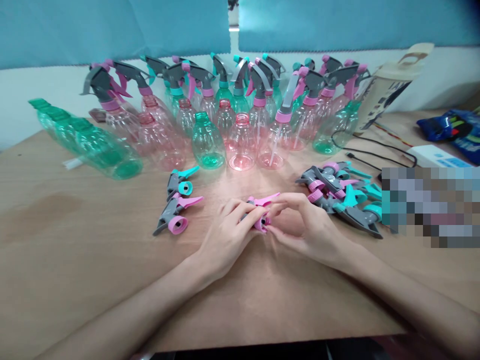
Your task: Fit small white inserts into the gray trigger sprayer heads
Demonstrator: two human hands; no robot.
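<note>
The bottles [208,146] across the middle of the frame look like thin, clear plastic, smooth and glossy. The heads [360,220] at right of centre are opaque moulded plastic: the grey shells smooth with a satin sheen, the pink and teal triggers and collars slightly shinier. The head [267,200] at the centre has the same smooth pink plastic. The table [262,310], filling the lower frame, looks like wood or wood-grain laminate, smooth with a soft shine. At the right edge, the packet [437,123] is crinkled, glossy film. The blue sheet [112,30] along the top seems to be smooth cloth, though blur makes that uncertain.
</note>
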